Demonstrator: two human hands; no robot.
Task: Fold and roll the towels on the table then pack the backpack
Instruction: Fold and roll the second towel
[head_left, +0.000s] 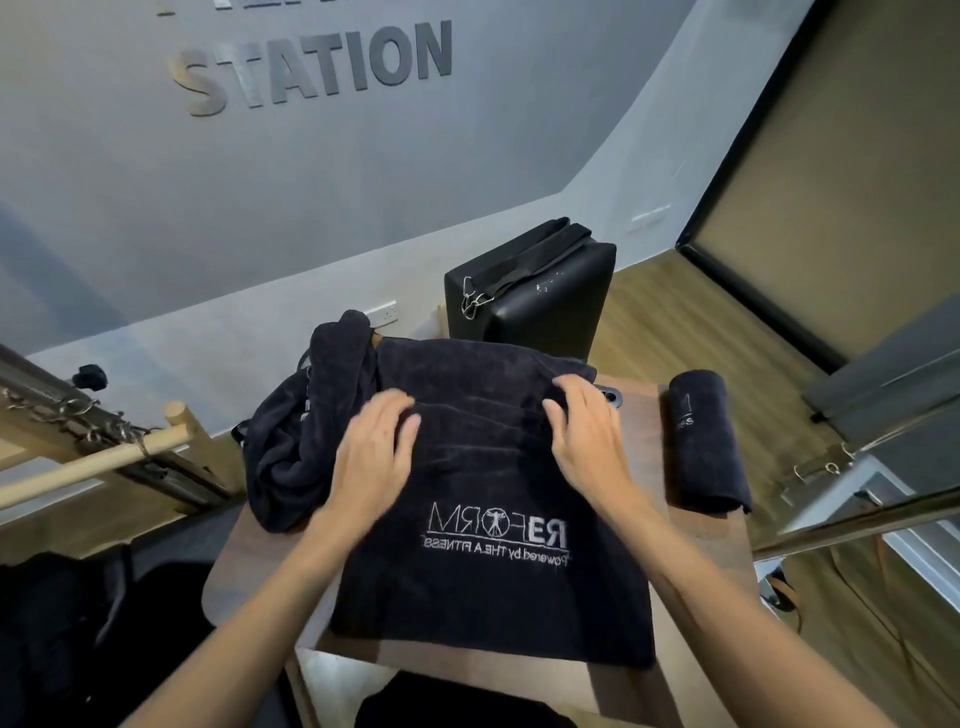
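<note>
A black towel (488, 519) of soft, napped terry lay spread flat on a small brown wooden table (691, 597), seen from the head camera looking down. Its near half was smooth and roughly rectangular, with white embroidered lettering across the middle that read mirrored from this angle. Its far half was rumpled into shallow ridges running side to side.

Both of the person's bare hands lay on that far, wrinkled part. The left hand (376, 447) rested palm down near the towel's left edge, fingers spread and lightly bent against the cloth. The right hand (584, 426) sat near the right edge, its fingers arched with the tips pressing into the folds. Motion blur made it hard to tell, but neither hand seemed to pinch the fabric; both looked loose and unclenched.

Just left of the flat towel, touching it, a heap of more black towels (301, 441) sat crumpled and draped over the table's edge. On the table's right side, apart from the hands, lay a rolled towel (704, 441), a tight dark cylinder.

Beyond the table stood a black padded box (550, 301) with a smooth, leather-like skin and a strap with metal clips on top.
</note>
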